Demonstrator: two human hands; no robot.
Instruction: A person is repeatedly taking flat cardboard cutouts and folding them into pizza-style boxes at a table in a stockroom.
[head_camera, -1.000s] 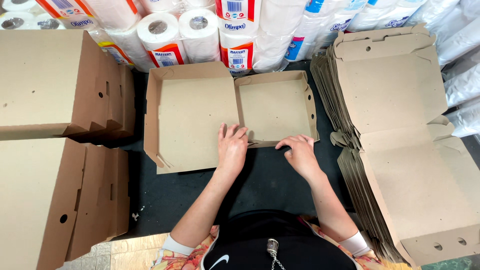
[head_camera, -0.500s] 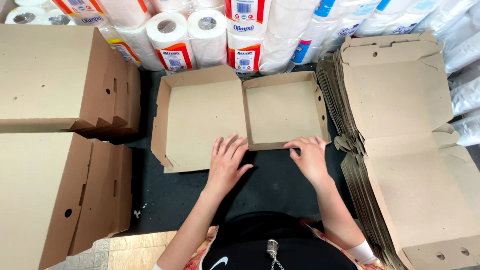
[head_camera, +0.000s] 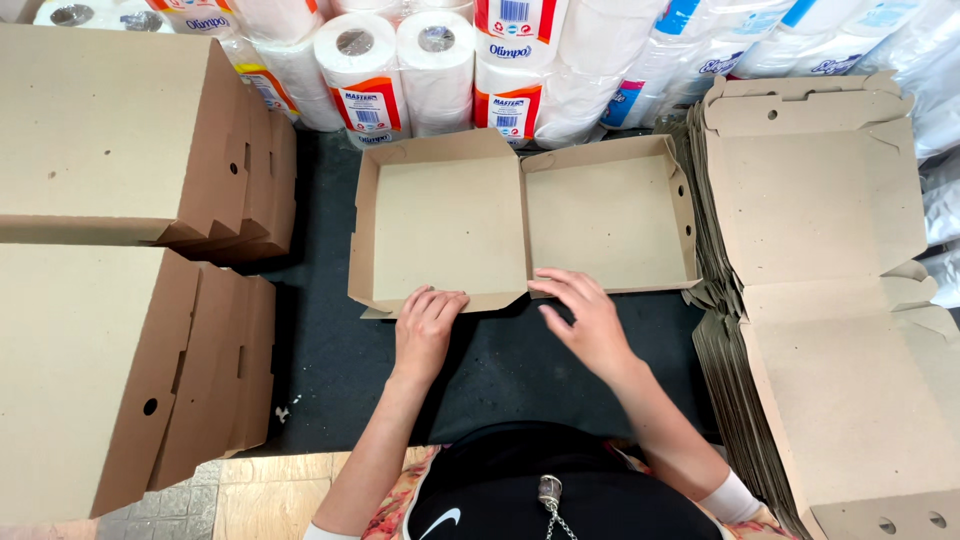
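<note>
Both hands sliding back to near wall: left hand (head_camera: 428, 325) and right hand (head_camera: 585, 315) pressing spread fingers, gripping nothing, on light, stiff, creasable cardboard box (head_camera: 520, 220); best held at edges.

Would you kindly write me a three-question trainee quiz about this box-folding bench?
1. True or false: the open cardboard box on the dark mat has two compartments side by side.
2. Which hand touches the near edge of the left compartment? A) left hand B) right hand C) neither
3. Fill in: the stack of flat unfolded blanks lies to the person's ____ side.

Key:
1. True.
2. A; the right hand rests at the near edge of the right compartment.
3. Right; the folded boxes are stacked on the left, with paper rolls behind.
</note>
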